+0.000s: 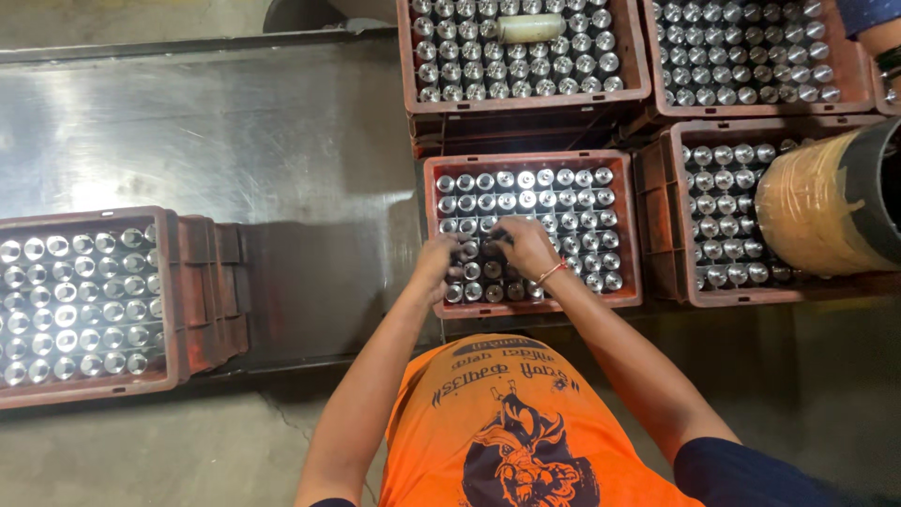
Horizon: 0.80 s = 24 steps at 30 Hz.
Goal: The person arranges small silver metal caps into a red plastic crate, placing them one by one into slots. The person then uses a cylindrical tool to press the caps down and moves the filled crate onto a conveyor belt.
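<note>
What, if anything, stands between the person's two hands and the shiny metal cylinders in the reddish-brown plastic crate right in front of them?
Nothing visible does. The left hand and right hand are already down among the shiny metal cylinders in the open-topped reddish-brown plastic crate, with the fingers touching them. No lid or other object lies over that crate.

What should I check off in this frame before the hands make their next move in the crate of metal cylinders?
1. Both hands inside the middle crate: ok; left hand, right hand.
2. Grip on a cylinder: cannot tell, fingers bunch over the pieces.
3. Metal cylinders standing upright in rows: ok.
4. Gap in the rows beside the hands: cannot tell, too dark.
5. Tape-wrapped roll overlapping the right crate: not ok.
</note>
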{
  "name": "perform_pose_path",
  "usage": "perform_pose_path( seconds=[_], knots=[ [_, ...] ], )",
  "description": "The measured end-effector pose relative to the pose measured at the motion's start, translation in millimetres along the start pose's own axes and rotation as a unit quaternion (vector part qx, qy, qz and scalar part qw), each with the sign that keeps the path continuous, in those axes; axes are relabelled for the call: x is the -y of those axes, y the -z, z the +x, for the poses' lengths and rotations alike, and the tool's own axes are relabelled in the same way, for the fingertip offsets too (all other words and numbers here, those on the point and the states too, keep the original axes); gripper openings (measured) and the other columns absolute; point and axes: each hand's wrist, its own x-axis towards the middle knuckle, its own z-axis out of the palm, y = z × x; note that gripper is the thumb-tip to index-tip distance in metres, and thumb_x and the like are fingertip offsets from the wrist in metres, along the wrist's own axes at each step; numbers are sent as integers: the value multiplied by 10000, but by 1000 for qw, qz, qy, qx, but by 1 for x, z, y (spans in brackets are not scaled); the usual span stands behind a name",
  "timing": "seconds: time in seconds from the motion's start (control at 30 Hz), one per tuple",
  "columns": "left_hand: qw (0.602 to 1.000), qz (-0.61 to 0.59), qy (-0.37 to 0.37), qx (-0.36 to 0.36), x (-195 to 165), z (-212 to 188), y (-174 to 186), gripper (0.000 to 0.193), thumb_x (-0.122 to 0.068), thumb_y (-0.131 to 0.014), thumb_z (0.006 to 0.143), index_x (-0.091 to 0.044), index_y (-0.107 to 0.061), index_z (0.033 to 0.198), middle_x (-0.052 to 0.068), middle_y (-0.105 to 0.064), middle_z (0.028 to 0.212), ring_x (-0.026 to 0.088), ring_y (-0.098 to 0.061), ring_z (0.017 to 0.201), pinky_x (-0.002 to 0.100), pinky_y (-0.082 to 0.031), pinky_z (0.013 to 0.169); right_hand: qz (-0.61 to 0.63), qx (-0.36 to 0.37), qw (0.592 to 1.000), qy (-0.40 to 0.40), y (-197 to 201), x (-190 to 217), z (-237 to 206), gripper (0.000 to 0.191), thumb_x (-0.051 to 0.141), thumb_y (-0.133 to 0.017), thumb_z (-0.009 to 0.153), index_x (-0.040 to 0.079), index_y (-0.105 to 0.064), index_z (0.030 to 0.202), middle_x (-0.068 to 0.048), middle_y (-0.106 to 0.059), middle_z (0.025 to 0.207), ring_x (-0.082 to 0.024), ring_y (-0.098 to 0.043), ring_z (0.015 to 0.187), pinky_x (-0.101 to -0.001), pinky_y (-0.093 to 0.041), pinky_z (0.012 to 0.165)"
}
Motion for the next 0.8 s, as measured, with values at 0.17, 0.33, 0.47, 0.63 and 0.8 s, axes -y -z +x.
perform_pose_path(
  seconds=[0.17,0.33,0.47,0.63,0.8],
  knots=[
    [998,-68,-13,12,-5,1,8,338,101,-417,773,47,-587,1060,142,-651,865,135,-520,677,198,-360,436,-114,-16,989,97,-15,-5,-4,84,14,-664,850,62,-686,915,-166,-674,944,-397,-666,895,-466,-542,785],
    [992,-121,-28,25,-6,-3,6,348,144,-443,767,49,-558,1081,161,-651,936,133,-532,701,185,-381,456,-175,-24,984,24,-15,17,-5,39,18,-689,899,40,-690,931,-173,-658,932,-379,-660,893,-467,-533,771],
    [991,-135,-15,7,-5,-5,6,336,136,-463,804,27,-550,1109,141,-647,931,117,-538,647,182,-395,459,15,-41,999,21,0,50,-15,374,20,-757,760,45,-700,1129,-133,-661,968,-299,-673,841,-375,-571,722],
    [993,-118,-8,16,6,-2,2,317,112,-504,883,14,-561,1179,86,-617,909,67,-484,577,170,-376,452,-58,-36,980,186,7,57,-25,373,-3,-750,740,15,-727,1112,-127,-687,1016,-304,-672,934,-387,-573,800],
    [994,-100,23,25,9,0,-5,270,49,-504,884,7,-586,1138,89,-637,914,72,-474,577,165,-373,446,-105,-97,964,225,5,40,-29,146,6,-735,846,38,-761,986,-132,-704,1079,-281,-707,936,-361,-589,775]
  ],
)
